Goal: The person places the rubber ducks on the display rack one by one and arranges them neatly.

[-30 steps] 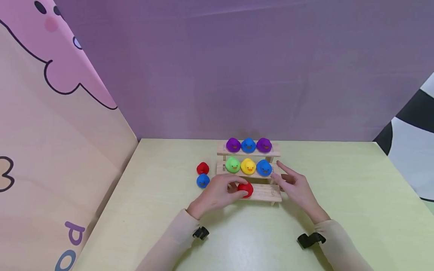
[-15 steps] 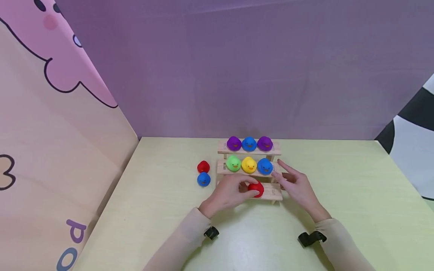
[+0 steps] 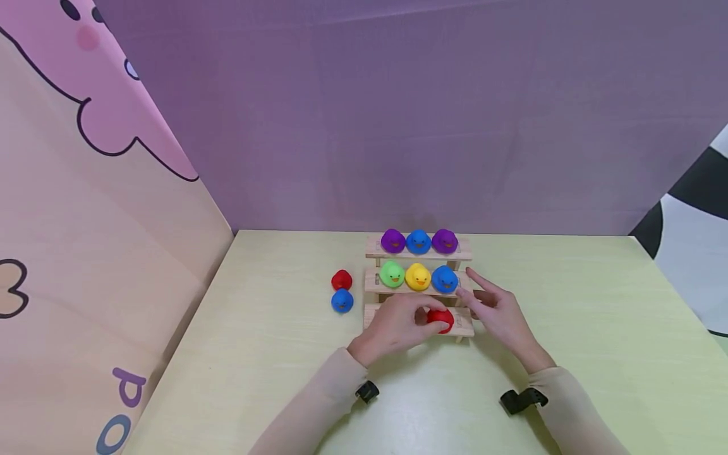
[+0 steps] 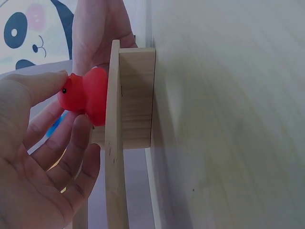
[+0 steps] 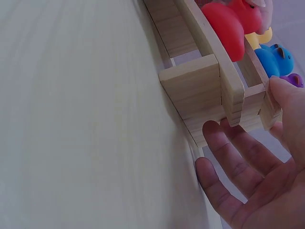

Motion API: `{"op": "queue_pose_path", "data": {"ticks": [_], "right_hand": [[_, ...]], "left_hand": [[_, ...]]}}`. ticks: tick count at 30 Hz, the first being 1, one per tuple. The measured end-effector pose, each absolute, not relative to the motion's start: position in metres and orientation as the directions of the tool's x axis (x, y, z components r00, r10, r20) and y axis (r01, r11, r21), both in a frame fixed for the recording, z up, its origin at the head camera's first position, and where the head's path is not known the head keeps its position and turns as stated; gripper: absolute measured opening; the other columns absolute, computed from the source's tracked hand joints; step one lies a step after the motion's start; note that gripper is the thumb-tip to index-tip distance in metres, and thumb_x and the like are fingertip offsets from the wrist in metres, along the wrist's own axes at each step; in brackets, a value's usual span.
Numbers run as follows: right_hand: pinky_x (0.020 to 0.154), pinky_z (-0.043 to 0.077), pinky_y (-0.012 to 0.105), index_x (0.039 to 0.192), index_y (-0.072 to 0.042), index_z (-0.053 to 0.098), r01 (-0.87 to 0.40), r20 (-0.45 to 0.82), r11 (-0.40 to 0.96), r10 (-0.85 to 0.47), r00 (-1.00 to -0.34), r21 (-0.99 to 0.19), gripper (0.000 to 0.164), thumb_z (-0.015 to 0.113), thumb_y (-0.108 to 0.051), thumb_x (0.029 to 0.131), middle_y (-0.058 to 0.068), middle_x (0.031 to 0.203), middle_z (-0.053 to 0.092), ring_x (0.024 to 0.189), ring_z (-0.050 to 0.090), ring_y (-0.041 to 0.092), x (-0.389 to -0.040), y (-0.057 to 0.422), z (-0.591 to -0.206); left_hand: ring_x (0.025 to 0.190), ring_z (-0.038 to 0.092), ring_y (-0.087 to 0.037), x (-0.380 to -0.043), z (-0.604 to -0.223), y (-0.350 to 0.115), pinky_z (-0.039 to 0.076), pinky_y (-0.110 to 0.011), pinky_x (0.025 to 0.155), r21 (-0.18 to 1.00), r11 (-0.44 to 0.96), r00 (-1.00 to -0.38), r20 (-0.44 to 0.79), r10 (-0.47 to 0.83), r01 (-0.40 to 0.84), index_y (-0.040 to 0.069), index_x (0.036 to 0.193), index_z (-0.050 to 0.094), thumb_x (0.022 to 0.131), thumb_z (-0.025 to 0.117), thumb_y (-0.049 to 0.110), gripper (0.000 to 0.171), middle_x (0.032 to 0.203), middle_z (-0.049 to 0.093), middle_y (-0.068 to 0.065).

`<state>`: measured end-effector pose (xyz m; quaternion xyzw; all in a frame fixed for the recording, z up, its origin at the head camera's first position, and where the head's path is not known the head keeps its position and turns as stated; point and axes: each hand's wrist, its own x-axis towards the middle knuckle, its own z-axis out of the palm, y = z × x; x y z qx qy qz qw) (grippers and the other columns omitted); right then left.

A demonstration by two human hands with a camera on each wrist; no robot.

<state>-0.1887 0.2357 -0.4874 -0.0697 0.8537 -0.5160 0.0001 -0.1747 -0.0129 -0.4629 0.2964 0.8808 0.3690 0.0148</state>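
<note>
In the head view my left hand (image 3: 400,322) pinches a red rubber duck (image 3: 440,320) at the right part of the bottom step of a three-step wooden stand (image 3: 372,313). The left wrist view shows the thumb and fingers (image 4: 78,143) around the duck's head, with its base against the plank. At the stand's right end is my right hand (image 3: 497,316), its fingers loosely extended beside the wood. Its thumb lies by the middle step's end, close to a blue duck (image 3: 445,279). Beside that duck sit a yellow duck (image 3: 418,277) and a green duck (image 3: 392,274).
The top step bears two purple ducks, one at the left (image 3: 393,241) and one at the right (image 3: 445,241), with a blue duck (image 3: 418,242) between. Left of the stand, a red duck (image 3: 342,280) and a blue duck (image 3: 342,301) rest on the table (image 3: 273,354).
My left hand has moved to the right along the bottom step with the red duck, from its middle towards its right end. The right hand has stayed at the stand's right end.
</note>
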Motion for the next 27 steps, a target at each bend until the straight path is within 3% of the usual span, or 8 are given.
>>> {"op": "queue_pose_path", "data": {"ticks": [16,27], "right_hand": [[0.08,0.063,0.022,0.165,-0.019,0.042,-0.122,0.077,0.45,-0.117,-0.99,-0.885,0.066,0.065,-0.041,0.107,0.028,0.135,0.07,0.109,0.078,0.029,-0.189,0.235,-0.487],[0.081,0.063,0.023,0.165,-0.019,0.042,-0.12,0.076,0.449,-0.115,-0.99,-0.885,0.066,0.065,-0.041,0.107,0.028,0.138,0.068,0.114,0.076,0.035,-0.189,0.236,-0.488]], "left_hand": [[0.079,0.055,-0.001,-0.175,-0.462,-0.003,0.046,-0.012,0.068,0.592,0.608,-0.829,0.205,0.521,0.529,0.025,0.125,0.078,0.1,0.077,0.035,0.027,0.089,0.068,0.014],[0.085,0.059,-0.004,-0.174,-0.464,-0.001,0.047,-0.01,0.073,0.594,0.594,-0.82,0.221,0.528,0.543,0.024,0.124,0.076,0.1,0.076,0.035,0.026,0.096,0.071,0.014]]}}
